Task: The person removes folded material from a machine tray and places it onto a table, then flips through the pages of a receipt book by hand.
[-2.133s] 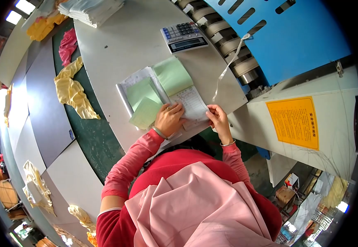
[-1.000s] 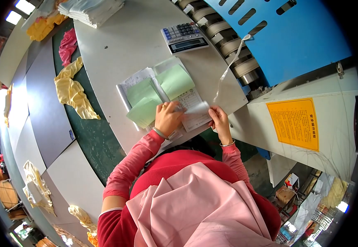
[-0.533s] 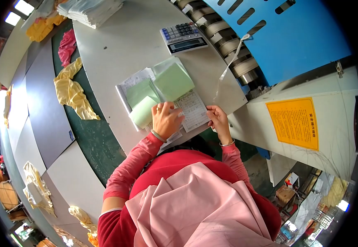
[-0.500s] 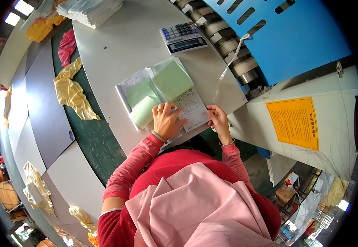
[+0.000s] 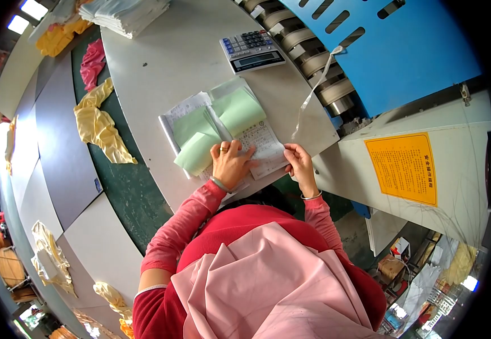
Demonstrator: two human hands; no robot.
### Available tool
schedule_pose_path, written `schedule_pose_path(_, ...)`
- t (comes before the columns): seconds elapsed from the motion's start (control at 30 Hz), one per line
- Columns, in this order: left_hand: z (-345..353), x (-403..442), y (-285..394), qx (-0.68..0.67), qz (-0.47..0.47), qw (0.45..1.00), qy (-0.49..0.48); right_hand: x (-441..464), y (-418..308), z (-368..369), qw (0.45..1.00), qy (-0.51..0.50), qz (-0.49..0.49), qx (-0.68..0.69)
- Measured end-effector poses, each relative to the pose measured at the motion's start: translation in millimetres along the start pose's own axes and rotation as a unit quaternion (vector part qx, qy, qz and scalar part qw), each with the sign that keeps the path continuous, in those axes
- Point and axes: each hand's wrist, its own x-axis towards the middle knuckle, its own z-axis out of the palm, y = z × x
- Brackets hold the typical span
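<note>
Open pad of green and white printed paper forms (image 5: 188, 105) sits on the light-grey flat surface (image 5: 166, 62), near side close to the surface's near edge. Room on the grey top: left of the pad and beyond it, up to the grey desktop calculator (image 5: 252, 52) with dark and blue keys. Loose white paper stack (image 5: 125, 16) at the far left edge, well apart. Right side is tighter: row of cream and metal rollers (image 5: 335, 93) along the edge, then the blue slotted metal panel (image 5: 392, 51). Thin white cord (image 5: 304, 105) hangs from the panel, lower end near the pad's right side.

Hands: left hand (image 5: 231, 166) palm down on the pad, fingers loosely bent, thumb spread toward the right; touching paper, can't tell if it grips a leaf. Right hand (image 5: 300, 164) has thumb and index pinched on the right corner of the white printed sheet (image 5: 269, 151), at the pad's right edge. Sheet bows up between the hands.

Vs half a second ago: that sheet lay flat, now it's curved. Curled pale-green leaf (image 5: 197, 152) by the left fingers has opened out of its tighter roll. Right hand about the same spot. Calculator, stack, cord unchanged.
</note>
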Motion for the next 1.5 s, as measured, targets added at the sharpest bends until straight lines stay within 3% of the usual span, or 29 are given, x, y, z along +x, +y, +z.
schedule_pose_path(0.07, 3.5, 5.2, -6.9, -0.024, -0.011, 0.999, 0.042, -1.6, -2.9, 0.8, 1.0, 0.01, 0.009, 0.002)
schedule_pose_path(0.2, -2.8, 27.6, -30.6, -0.067, -0.126, 0.978, 0.153, 0.1, 4.3, -1.5, 1.0, -0.002, -0.003, -0.004)
schedule_pose_path(0.4, -19.0, 36.6, -31.2, -0.075, -0.181, 0.952, 0.235, 0.1, 2.9, 0.4, 1.0, -0.002, -0.007, -0.016)
schedule_pose_path(0.6, -18.5, 0.7, -7.8, -0.162, -0.016, 0.981, 0.107, 3.0, 5.8, 0.7, 0.999, 0.007, -0.015, -0.036)
schedule_pose_path(0.7, -15.4, -7.2, -1.0, -0.135, 0.068, 0.986, 0.071, 5.6, 9.7, 5.3, 0.997, 0.024, -0.051, -0.061)
schedule_pose_path(0.8, -28.0, -9.8, 5.9, -0.238, 0.08, 0.965, 0.079, 6.6, 11.7, 10.1, 0.989, 0.042, -0.07, -0.126)
schedule_pose_path(0.93, -32.6, -15.2, 8.4, -0.195, 0.135, 0.949, 0.206, 3.1, -3.3, 21.9, 0.971, 0.073, -0.064, -0.218)
schedule_pose_path(1.07, -21.7, -18.7, -1.0, -0.184, 0.25, 0.951, -0.006, 4.4, -2.1, 24.2, 0.955, 0.093, -0.082, -0.27)
schedule_pose_path(1.2, -5.7, 3.7, -0.1, -0.071, 0.171, 0.982, 0.048, 2.0, -9.9, 22.2, 0.952, 0.086, -0.084, -0.282)
schedule_pose_path(1.27, -4.3, 10.6, -4.2, -0.029, 0.038, 0.998, 0.029, 1.9, -2.9, 18.5, 0.953, 0.087, -0.095, -0.274)
schedule_pose_path(1.33, -3.5, 14.9, -7.5, 0.0, -0.006, 0.999, 0.036, 0.1, -6.3, 18.6, 0.961, 0.073, -0.092, -0.25)
schedule_pose_path(1.5, -7.7, 4.7, -3.7, -0.009, 0.022, 0.998, -0.052, 4.1, 7.0, 12.3, 0.977, 0.049, -0.091, -0.189)
